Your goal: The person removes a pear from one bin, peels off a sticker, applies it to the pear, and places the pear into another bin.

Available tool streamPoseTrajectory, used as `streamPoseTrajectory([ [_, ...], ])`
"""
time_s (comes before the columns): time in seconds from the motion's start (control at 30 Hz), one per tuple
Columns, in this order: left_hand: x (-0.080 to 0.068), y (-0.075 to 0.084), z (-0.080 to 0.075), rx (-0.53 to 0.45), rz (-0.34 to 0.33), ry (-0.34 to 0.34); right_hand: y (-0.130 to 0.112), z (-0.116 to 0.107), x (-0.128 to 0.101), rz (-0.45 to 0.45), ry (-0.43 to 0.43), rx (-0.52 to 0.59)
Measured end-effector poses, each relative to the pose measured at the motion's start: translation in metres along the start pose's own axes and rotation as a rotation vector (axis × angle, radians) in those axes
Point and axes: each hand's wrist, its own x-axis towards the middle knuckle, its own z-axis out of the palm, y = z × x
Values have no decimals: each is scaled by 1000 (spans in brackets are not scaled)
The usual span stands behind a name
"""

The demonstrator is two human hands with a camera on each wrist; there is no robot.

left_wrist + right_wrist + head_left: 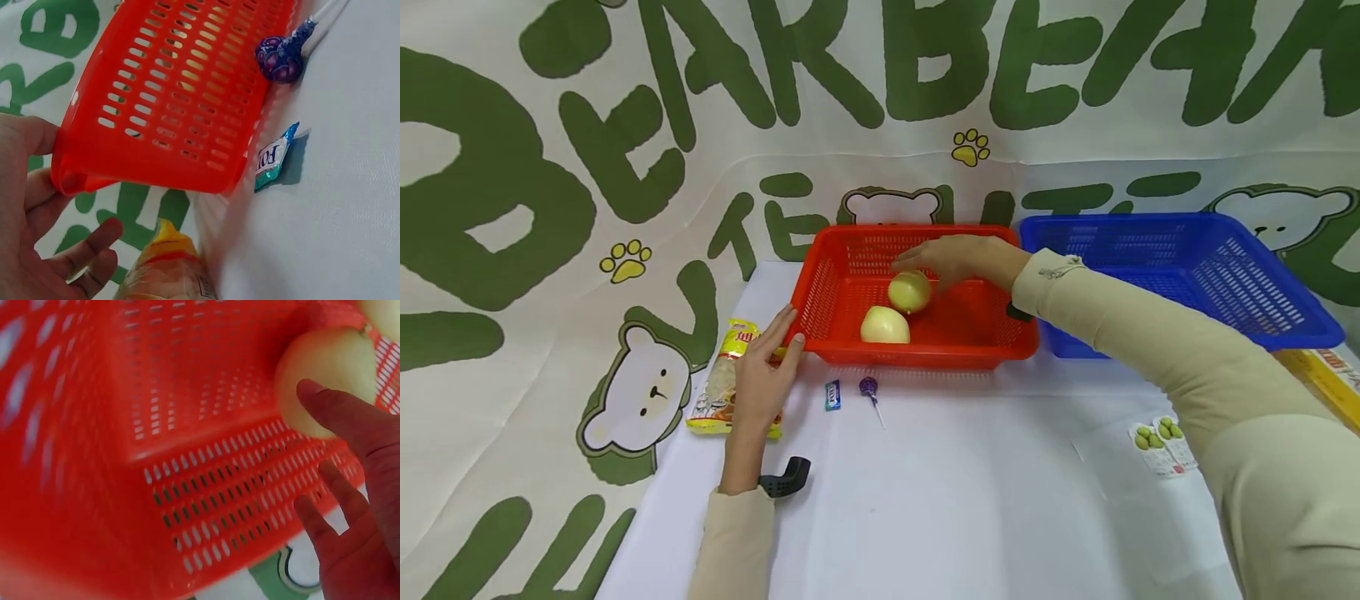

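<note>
Left wrist is cropping left hand (37,231), fingers clamping red basket (181,81), candy (273,160) showing "FO"; right hand (356,506) is holding fingers apart.

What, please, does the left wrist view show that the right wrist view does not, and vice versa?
Only the left wrist view shows the purple-wrapped round lollipop, the small blue-and-white wrapped candy, the yellow-topped plastic bag and the bare-handed left grip.

Only the right wrist view shows the bare-handed right grip and a clear look at a pale yellow rounded fruit.

Both share the slotted red plastic basket and the green-printed white backdrop; the left offers just yellowish glimpses through the slots.
</note>
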Motion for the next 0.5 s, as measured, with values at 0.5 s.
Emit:
streamPoseTrajectory([
  [0.5,1,3,5,-16,-14,3,-15,10,-21,139,213,-58],
])
